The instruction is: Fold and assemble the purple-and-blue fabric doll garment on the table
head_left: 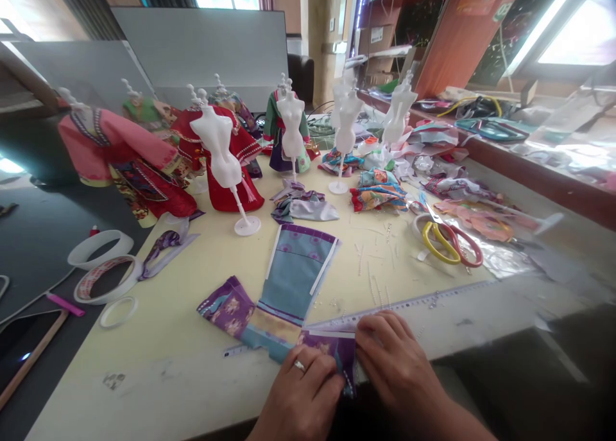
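Observation:
A small doll garment (pixel 294 280) in blue, purple and yellow fabric lies flat on the table, with white strips along the edges of its body panel. Its flowered left sleeve (pixel 231 309) spreads out towards the left. On the other sleeve (pixel 332 345), my left hand (pixel 308 389), wearing a ring, presses with curled fingers at the near side. My right hand (pixel 394 357) pinches the outer end of this same sleeve, its fingertips partly hidden. A long clear ruler (pixel 399 303) runs partly beneath the garment.
White mannequins (pixel 221 146) and dressed ones (pixel 139 152) stand across the back. Scissors (pixel 447 239) and bead strands (pixel 378 287) lie at right, before fabric scraps (pixel 380 190). Tape rolls (pixel 108 279) rest at left. A raised wooden ledge (pixel 539 184) borders the right.

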Demonstrator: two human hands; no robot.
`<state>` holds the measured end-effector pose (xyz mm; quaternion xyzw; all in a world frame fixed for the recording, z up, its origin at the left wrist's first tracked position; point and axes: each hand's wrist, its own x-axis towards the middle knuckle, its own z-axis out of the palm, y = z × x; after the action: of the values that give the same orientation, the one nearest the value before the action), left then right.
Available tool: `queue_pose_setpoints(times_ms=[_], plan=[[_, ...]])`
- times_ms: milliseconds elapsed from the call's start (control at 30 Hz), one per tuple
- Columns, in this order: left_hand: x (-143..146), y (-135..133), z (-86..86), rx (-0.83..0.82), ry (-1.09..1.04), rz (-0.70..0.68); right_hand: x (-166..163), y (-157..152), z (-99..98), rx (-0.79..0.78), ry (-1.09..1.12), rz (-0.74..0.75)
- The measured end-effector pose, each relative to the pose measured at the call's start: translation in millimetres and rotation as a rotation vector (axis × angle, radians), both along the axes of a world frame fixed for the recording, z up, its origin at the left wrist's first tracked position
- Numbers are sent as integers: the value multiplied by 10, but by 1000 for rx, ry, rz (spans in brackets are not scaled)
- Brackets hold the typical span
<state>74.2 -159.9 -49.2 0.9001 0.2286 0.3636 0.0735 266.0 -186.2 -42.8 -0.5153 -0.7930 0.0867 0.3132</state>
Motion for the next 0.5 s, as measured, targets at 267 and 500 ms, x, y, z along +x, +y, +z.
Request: queue_pose_setpoints(times_ms=[267,500], plan=[[-13,10,-14,48,-9,-17,19,30,17,-17,14,-14],[3,29,31,67,32,-13,57,25,22,11,12,-49]])
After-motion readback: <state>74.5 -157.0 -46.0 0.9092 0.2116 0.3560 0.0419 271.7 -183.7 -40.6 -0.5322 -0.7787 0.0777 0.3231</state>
